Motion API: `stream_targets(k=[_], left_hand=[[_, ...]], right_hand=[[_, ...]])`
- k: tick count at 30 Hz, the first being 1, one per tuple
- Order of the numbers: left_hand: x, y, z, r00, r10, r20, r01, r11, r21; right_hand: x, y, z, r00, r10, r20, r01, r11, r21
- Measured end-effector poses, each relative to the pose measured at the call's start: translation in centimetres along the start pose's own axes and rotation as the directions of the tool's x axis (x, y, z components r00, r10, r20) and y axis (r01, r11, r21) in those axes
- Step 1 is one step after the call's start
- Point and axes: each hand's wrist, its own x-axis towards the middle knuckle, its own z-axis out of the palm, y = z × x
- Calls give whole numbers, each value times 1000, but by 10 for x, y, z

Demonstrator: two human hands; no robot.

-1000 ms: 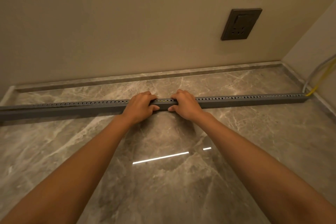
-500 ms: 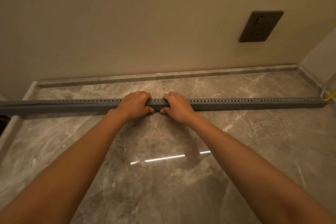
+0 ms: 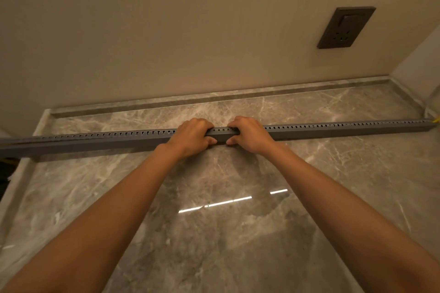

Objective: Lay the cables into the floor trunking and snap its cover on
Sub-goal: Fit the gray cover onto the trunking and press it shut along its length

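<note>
Item: grey slotted trunking, lying on the marble floor and spanning mid-frame from left edge to right edge. Hands: left hand and right hand side by side at centre, each curled over the trunking, thumbs on its near face. Dark wall socket, upper right.

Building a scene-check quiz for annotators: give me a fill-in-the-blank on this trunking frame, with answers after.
1. The left hand and right hand both grip the grey trunking near its ____.
2. A row of holes runs along the trunking's ____ face.
3. The wall socket sits above and to the ____ of the hands.
4. A bit of ____ cable shows at the trunking's right end.

Answers: middle; top; right; yellow
</note>
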Motion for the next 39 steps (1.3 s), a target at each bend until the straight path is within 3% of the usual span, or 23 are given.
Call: stream_targets(k=[5, 11, 20, 39], left_hand=[[-8, -27, -13, 1000, -15, 9, 15, 999, -37], [-20, -47, -16, 998, -66, 25, 67, 997, -41], [-24, -42, -12, 992, -104, -73, 100, 994, -52], [-43, -57, -25, 961, -274, -29, 268, 955, -127]], right_hand=[[5, -11, 1, 998, 51, 22, -50, 998, -39], [14, -45, 14, 996, -26, 82, 24, 1000, 19], [11, -51, 20, 998, -57, 22, 57, 998, 4], [16, -51, 21, 995, -94, 24, 94, 996, 4]])
